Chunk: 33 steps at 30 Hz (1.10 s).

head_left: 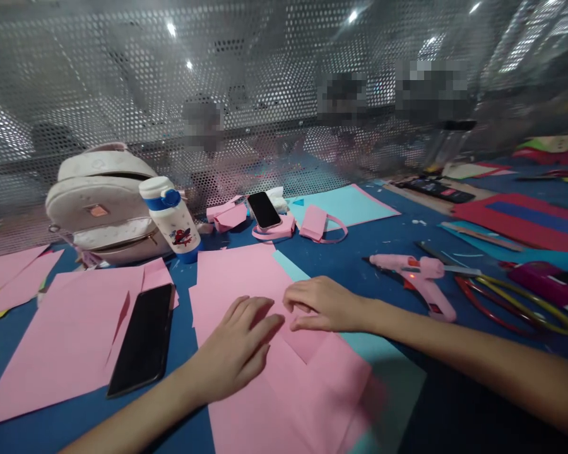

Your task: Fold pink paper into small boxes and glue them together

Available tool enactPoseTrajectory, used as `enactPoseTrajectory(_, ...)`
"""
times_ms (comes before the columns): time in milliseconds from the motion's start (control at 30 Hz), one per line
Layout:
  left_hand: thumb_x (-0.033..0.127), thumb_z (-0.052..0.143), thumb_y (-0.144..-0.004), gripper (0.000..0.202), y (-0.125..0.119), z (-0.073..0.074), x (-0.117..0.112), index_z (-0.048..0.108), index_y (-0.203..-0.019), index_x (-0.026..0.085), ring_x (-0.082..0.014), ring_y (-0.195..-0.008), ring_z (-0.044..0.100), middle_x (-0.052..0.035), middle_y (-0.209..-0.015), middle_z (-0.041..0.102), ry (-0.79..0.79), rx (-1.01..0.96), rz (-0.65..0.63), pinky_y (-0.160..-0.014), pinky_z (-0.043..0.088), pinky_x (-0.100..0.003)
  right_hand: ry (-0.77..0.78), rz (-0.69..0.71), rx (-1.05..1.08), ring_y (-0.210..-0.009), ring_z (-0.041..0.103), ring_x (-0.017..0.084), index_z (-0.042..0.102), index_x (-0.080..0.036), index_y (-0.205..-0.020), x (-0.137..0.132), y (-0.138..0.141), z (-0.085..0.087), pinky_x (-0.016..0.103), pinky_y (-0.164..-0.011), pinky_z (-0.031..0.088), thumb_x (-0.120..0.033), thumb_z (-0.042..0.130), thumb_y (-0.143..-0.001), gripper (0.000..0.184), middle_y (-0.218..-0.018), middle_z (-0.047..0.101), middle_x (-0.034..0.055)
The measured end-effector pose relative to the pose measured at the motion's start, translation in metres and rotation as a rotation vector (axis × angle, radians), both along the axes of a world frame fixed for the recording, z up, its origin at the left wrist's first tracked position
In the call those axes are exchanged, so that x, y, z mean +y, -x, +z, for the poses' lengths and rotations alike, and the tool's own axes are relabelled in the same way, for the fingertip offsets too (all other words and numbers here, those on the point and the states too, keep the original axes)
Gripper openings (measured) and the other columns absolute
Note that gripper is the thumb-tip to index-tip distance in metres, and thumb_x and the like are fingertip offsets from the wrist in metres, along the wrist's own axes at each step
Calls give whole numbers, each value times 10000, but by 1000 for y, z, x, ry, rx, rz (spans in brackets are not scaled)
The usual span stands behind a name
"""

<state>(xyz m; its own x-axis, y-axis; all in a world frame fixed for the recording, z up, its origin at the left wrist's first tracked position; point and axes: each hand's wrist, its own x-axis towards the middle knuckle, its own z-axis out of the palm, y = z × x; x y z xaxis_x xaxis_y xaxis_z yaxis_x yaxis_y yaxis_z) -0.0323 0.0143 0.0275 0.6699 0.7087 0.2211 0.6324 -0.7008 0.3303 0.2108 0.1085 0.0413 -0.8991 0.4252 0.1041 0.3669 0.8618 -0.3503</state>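
My left hand [239,347] lies flat with fingers stretched out on a large pink paper sheet [246,284] spread on the blue table. My right hand [319,304] rests on the same sheet just to the right, its fingers curled and pressing down on a folded pink flap [307,343]. The two hands nearly touch at the fold. A teal sheet [392,372] shows under the pink one.
A black phone [144,337] lies on more pink paper at the left. Behind stand a white backpack [99,202], a white bottle [170,217], a second phone [264,209] and small pink paper bags [315,222]. A pink glue gun [419,274] and coloured rings [515,302] lie right.
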Motion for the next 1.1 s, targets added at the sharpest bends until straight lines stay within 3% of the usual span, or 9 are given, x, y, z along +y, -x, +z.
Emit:
enactPoseTrajectory(100, 126, 493, -896, 459, 1, 0, -2, 446, -1350, 177, -281, -1253, 432, -153, -1360, 466, 34, -60, 33, -1079, 407, -504, 73, 1, 33, -755, 577, 160, 616, -194, -1073, 1, 3, -4, 244, -647, 340, -447, 674, -892, 317, -838, 625, -1)
enactPoseTrajectory(333, 145, 516, -914, 418, 0, 2, -5, 491, -1328, 193, -261, -1229, 477, -132, -1334, 525, 27, -154, 71, -1062, 421, -457, 188, -134, 208, -578, 442, 104, 562, -185, -820, -5, 5, -12, 234, -575, 270, -227, 615, -877, 88, -661, 520, -52)
enactPoseTrajectory(433, 177, 516, -926, 350, -1, 3, -5, 537, -1274, 205, -251, -1199, 519, -115, -1279, 575, 154, -337, 158, -1045, 423, -439, 232, -191, 283, -568, 446, 103, 539, -186, -816, -7, 8, -13, 229, -570, 295, -216, 576, -879, 79, -641, 504, -55)
enactPoseTrajectory(600, 227, 585, -892, 304, -6, -1, -1, 568, -1192, 186, -214, -1068, 594, -85, -1175, 628, 357, -715, 363, -969, 461, -372, 322, -273, 427, -576, 466, 108, 482, -190, -824, -13, 14, -7, 225, -546, 346, -353, 493, -958, 211, -655, 482, -50)
enactPoseTrajectory(733, 212, 655, -823, 383, -9, -4, 3, 570, -1195, 183, -203, -1049, 610, -74, -1160, 643, 363, -788, 357, -912, 487, -320, 576, -276, 531, -517, 471, 98, 465, -198, -846, -19, 19, -6, 217, -499, 367, -450, 540, -950, 282, -637, 478, -63)
enactPoseTrajectory(833, 216, 643, -828, 342, -10, -1, 7, 587, -1163, 177, -210, -1098, 611, -78, -1145, 659, 354, -842, 342, -915, 493, -307, 742, -327, 647, -492, 397, 75, 466, -196, -837, -22, 23, -5, 193, -450, 295, -514, 609, -901, 353, -639, 440, -75)
enactPoseTrajectory(967, 264, 623, -865, 267, -8, 11, 17, 618, -1115, 171, -227, -1146, 601, -95, -1161, 663, 296, -894, 331, -927, 493, -308, 844, -403, 772, -524, 381, 78, 481, -197, -821, -26, 28, 8, 192, -456, 295, -548, 647, -862, 390, -658, 419, -70)
enactPoseTrajectory(1100, 296, 624, -903, 242, -5, 26, 22, 651, -1121, 195, -218, -1109, 600, -73, -1150, 670, 201, -891, 335, -949, 462, -299, 833, -414, 841, -554, 426, 93, 485, -207, -830, -29, 30, 26, 207, -493, 353, -540, 649, -869, 373, -672, 446, -60)
